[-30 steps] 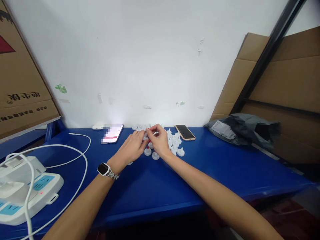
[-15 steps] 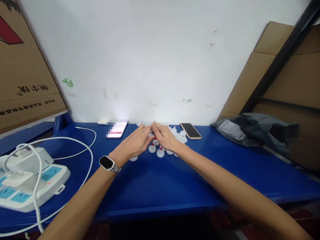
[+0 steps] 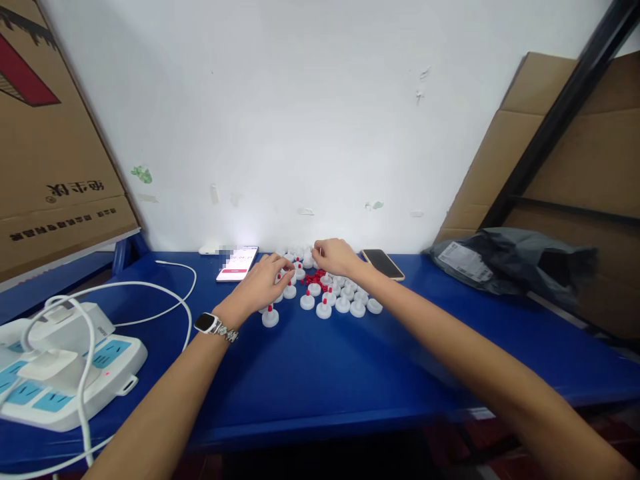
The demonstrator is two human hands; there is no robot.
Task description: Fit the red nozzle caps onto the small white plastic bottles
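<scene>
Several small white plastic caps (image 3: 341, 304) stand on the blue table (image 3: 320, 373) near the wall, some topped with a red tip. A little heap of loose red tips (image 3: 313, 277) lies among them. My left hand (image 3: 263, 285), with a watch on the wrist, rests beside the caps with its fingertips pinched on a red-tipped cap (image 3: 289, 289). My right hand (image 3: 337, 257) hovers over the far caps, fingers curled in a pinch; what they hold is hidden.
A lit phone (image 3: 237, 263) lies left of the caps and a dark phone (image 3: 383, 264) right of them. A white power strip (image 3: 65, 370) with cables sits at the left. A grey plastic bag (image 3: 505, 261) lies at the right. Cardboard leans on both sides.
My hands have drawn apart: the left pulled back to a cap nearer me, the right moved right toward the back. The caps and red tips beneath them now show.
</scene>
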